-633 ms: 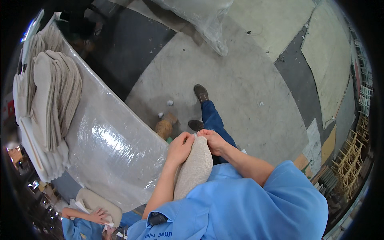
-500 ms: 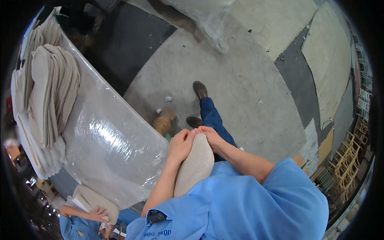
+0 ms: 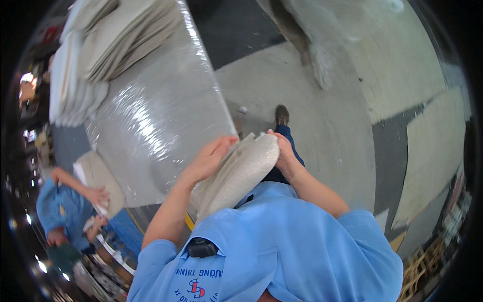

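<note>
L hand [image 3: 215, 157] is near frame centre, forearm angled up from lower left w/ elbow bent, fingers stretched toward upper right beside the cushion [image 3: 246, 173]'s open-looking top edge; can't tell if it's gripping fabric or just resting there. R hand [image 3: 286, 149] is a bit right of centre, forearm running up & left from lower right, fingers curled around the cushion's upper R edge, grasping it. Cushion is beige, mid-frame btwn both hands, tilted, its lower end up against the blue shirt [image 3: 302, 241]. Plastic-covered table [image 3: 166, 126] fills upper left to centre, w/ a stack of pads [image 3: 126, 43] on it, top left. Co-worker [image 3: 65, 206] in blue, lower left, has a hand on another beige pad [image 3: 111, 183]. Shoe [image 3: 282, 116] shows on floor, upper centre.
</note>
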`<state>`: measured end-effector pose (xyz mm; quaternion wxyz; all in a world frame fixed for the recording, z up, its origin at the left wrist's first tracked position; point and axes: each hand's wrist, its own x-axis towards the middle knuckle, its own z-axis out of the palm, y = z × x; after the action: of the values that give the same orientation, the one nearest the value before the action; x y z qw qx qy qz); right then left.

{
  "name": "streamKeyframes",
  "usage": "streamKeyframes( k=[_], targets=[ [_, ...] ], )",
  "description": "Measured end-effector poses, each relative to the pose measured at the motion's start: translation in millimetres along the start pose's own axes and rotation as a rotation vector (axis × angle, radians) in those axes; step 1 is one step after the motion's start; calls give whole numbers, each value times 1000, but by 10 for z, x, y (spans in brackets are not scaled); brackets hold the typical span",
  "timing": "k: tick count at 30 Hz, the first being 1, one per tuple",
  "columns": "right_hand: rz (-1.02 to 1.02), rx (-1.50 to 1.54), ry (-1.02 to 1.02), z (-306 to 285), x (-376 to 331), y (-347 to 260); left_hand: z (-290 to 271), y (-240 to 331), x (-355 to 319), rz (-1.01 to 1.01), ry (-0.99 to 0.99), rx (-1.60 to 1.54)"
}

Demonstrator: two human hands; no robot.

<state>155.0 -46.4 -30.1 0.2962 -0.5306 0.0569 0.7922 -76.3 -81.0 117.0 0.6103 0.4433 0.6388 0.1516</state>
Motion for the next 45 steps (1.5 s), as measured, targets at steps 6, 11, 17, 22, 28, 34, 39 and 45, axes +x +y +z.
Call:
streamKeyframes(
  k=[6,11,17,22,28,34,39,45],
  targets=[
    [4,80,-62,164,115,-39,219,-726,-1333,-286,-42,-155],
    [-84,-153,-93,803,223,-190,559,-775,-881,-13,240,-234],
    [-131,-239,-288,1136,192,-140,309,-1007,-53,-97,834,285],
    [-159,-218,-430,953,-170,-293,282,-770,-6,-101,542,61],
    [-258,-251,-321,660,-162,-377,520,-1148,-254,126,533,10],
    [-261,-324,8,819,19,-280,581,-1062,-169,47,920,58],
    [-239,-199,-81,1252,430,-584,272,-856,133,-80,924,63],
    [14,-344,-121,770,122,95,283,-968,295,-262,997,39]
  ],
)
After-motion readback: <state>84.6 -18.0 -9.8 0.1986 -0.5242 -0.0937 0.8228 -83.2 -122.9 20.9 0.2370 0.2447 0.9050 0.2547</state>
